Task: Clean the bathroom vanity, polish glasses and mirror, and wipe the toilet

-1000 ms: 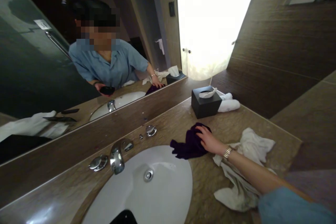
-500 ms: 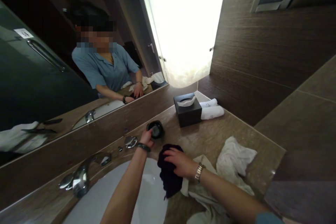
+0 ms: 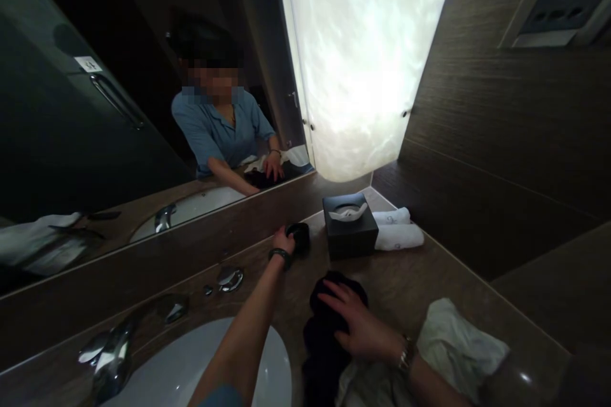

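Note:
At the back of the counter, my left hand [image 3: 284, 243] is closed on the near side of a small black dish [image 3: 300, 238], which stands close to the mirror wall. My right hand [image 3: 356, 318] lies with spread fingers on a bunched dark purple, nearly black cloth [image 3: 322, 343] to the right of the basin. Under my right wrist is a crumpled beige cloth [image 3: 370, 385]. A rumpled white cloth [image 3: 458, 346] lies just right of it. The fingertips of my left hand are partly hidden.
A black tissue box [image 3: 351, 238] stands in the corner beside rolled white towels [image 3: 401, 236]. The white basin [image 3: 277, 362] and chrome faucet [image 3: 114, 356] are at the lower left. A mirror [image 3: 143, 165] and a lit panel [image 3: 363, 76] rise behind.
My left hand has shifted the black dish back toward the mirror wall. My right hand stays on the dark cloth, which now sits farther from the basin. The picture is darker.

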Available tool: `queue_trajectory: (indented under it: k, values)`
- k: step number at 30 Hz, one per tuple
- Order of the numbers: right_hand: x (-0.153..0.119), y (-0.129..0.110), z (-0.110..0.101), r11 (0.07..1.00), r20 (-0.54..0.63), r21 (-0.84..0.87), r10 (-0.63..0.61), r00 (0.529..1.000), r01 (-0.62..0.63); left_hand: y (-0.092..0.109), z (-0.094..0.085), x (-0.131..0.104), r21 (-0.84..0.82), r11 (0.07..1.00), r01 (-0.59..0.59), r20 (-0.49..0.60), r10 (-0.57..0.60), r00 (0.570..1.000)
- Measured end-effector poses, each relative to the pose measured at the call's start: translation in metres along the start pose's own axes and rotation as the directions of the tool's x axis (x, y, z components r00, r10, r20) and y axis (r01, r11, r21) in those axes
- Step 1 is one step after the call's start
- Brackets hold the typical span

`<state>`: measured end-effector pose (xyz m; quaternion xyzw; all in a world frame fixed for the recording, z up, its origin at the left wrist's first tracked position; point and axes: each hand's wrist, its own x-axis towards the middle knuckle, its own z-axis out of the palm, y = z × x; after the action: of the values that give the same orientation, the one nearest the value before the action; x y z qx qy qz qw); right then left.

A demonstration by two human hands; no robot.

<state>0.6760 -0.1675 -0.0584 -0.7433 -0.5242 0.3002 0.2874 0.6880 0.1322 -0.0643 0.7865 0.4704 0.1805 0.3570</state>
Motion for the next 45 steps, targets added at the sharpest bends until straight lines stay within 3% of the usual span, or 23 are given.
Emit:
queue_trajectory:
  k: [2,5,7,8,10,13,16,19,23,25,27,29,30,33,35,37,40,42,45]
  values:
    - [-0.025,0.014,-0.017,0.998,-0.128,0.064,0.003,0.992,0.005,0.000,-0.012,-0.024,0.028,0.998,-0.055,-0.014,0.055,0.998]
    - [-0.088,0.062,-0.024,0.998,-0.395,-0.061,0.005,0.919,-0.032,-0.016,-0.021,-0.099,0.020,0.950,-0.312,0.053,0.311,0.949]
    - [-0.132,0.093,-0.005,0.975,-0.501,-0.211,-0.053,0.864,-0.063,-0.031,-0.014,-0.161,-0.009,0.877,-0.480,0.200,0.472,0.859]
    - [-0.151,0.103,0.011,0.957,-0.493,-0.286,-0.095,0.865,-0.058,-0.037,-0.007,-0.189,-0.006,0.858,-0.514,0.287,0.493,0.821]
    - [-0.178,0.106,0.049,0.919,-0.373,-0.394,-0.137,0.918,-0.023,-0.042,0.008,-0.232,0.060,0.850,-0.523,0.396,0.461,0.794]
    - [-0.194,0.073,0.098,0.909,-0.188,-0.416,-0.061,0.980,-0.023,-0.029,0.019,-0.245,0.200,0.841,-0.503,0.403,0.398,0.824]
    - [-0.195,0.028,0.106,0.941,-0.177,-0.334,-0.011,0.984,-0.049,-0.012,0.009,-0.220,0.253,0.846,-0.469,0.362,0.367,0.857]
    - [-0.200,0.002,0.076,0.950,-0.248,-0.307,-0.018,0.968,-0.061,-0.014,-0.011,-0.209,0.250,0.869,-0.428,0.278,0.359,0.891]
    - [-0.192,-0.008,0.007,0.924,-0.350,-0.379,-0.095,0.932,-0.048,-0.046,-0.028,-0.252,0.168,0.867,-0.469,0.336,0.397,0.854]
    - [-0.163,-0.010,-0.034,0.915,-0.446,-0.403,-0.178,0.877,-0.020,-0.058,-0.031,-0.284,0.101,0.866,-0.491,0.391,0.419,0.820]
    - [-0.116,-0.015,-0.075,0.905,-0.561,-0.424,-0.240,0.792,-0.027,-0.062,-0.032,-0.308,0.045,0.872,-0.488,0.422,0.426,0.800]
    - [-0.059,-0.020,-0.114,0.899,-0.628,-0.432,-0.248,0.738,-0.065,-0.055,-0.034,-0.318,0.016,0.887,-0.461,0.423,0.412,0.807]
    - [-0.031,-0.023,-0.133,0.903,-0.638,-0.422,-0.233,0.734,-0.080,-0.049,-0.035,-0.316,0.009,0.897,-0.442,0.395,0.403,0.825]
    - [0.036,-0.029,-0.183,0.932,-0.601,-0.360,-0.194,0.775,-0.046,-0.023,-0.037,-0.290,-0.046,0.916,-0.398,0.199,0.399,0.895]
    - [0.061,-0.027,-0.215,0.945,-0.569,-0.327,-0.225,0.791,0.034,-0.001,-0.037,-0.261,-0.114,0.914,-0.390,0.029,0.395,0.918]
    - [0.073,-0.020,-0.246,0.951,-0.575,-0.271,-0.285,0.767,0.150,0.022,-0.036,-0.228,-0.169,0.907,-0.385,-0.108,0.371,0.922]
    - [0.078,-0.003,-0.284,0.928,-0.673,-0.042,-0.301,0.676,0.371,0.057,-0.027,-0.185,-0.194,0.908,-0.372,-0.201,0.334,0.921]
    - [0.078,0.008,-0.296,0.891,-0.707,0.049,-0.289,0.646,0.452,0.082,-0.016,-0.165,-0.166,0.917,-0.363,-0.214,0.325,0.921]
    - [0.080,0.020,-0.289,0.883,-0.574,0.009,-0.380,0.725,0.470,0.123,0.005,-0.147,-0.104,0.919,-0.379,-0.213,0.352,0.912]
